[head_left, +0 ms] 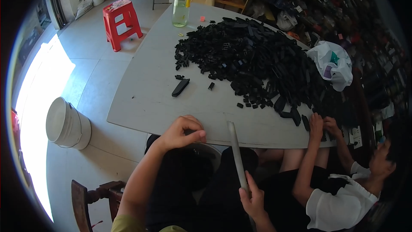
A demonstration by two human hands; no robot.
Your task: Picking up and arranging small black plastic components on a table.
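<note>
Over the table's near edge, my left hand (185, 132) is closed, its fingers curled and the thumb laid against them. Whatever it may hold is hidden. Lower and to the right, my right hand (254, 197) grips a long, thin grey bar (236, 150), whose far end points up over the table edge. Below my left hand, the rim of a round bucket (213, 150) shows between my legs, its inside dark. Ahead on the pale table (150, 99) lies a large heap of small black plastic parts (240, 51). A longer black piece (180, 87) lies apart from it.
A clear green-lidded bottle (181, 10) stands at the table's far edge. At right, a white plastic bag (332, 62) lies beside the heap, and a co-worker (334, 197) handles black parts. On the floor at left are a white bucket (68, 124) and a red stool (121, 23).
</note>
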